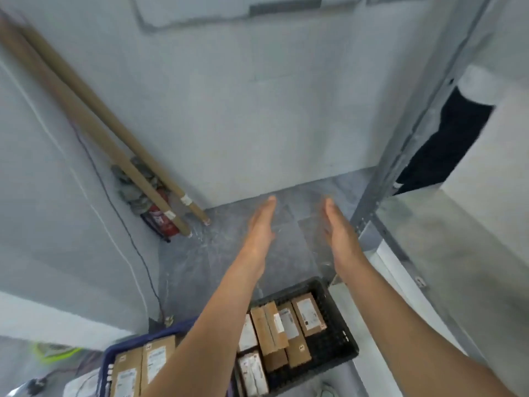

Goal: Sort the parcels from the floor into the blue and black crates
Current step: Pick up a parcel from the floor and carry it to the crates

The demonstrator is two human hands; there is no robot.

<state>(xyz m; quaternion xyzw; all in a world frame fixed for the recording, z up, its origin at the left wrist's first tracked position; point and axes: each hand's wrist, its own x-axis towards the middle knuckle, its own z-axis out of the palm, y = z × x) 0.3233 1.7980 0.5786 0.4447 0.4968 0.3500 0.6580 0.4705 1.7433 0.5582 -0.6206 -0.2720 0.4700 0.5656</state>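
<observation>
Both my arms reach forward over the grey floor. My left hand [262, 224] and my right hand [339, 227] are held out flat with straight fingers, palms facing each other, and hold nothing. Below my arms stands the black crate [340, 339], which holds several brown cardboard parcels [297, 325] with white labels. To its left is the blue crate [114, 356], also holding brown parcels [143, 365]. My left forearm hides part of both crates. No parcel lies on the floor stretch in front of my hands.
Two long cardboard tubes [114, 150] lean in the left corner over a red fire extinguisher [160, 216] and a bundle of rags. A thin cable runs down the left wall. A metal shelf upright [406, 144] stands on the right. A person's dark trousers [446, 144] show beyond it.
</observation>
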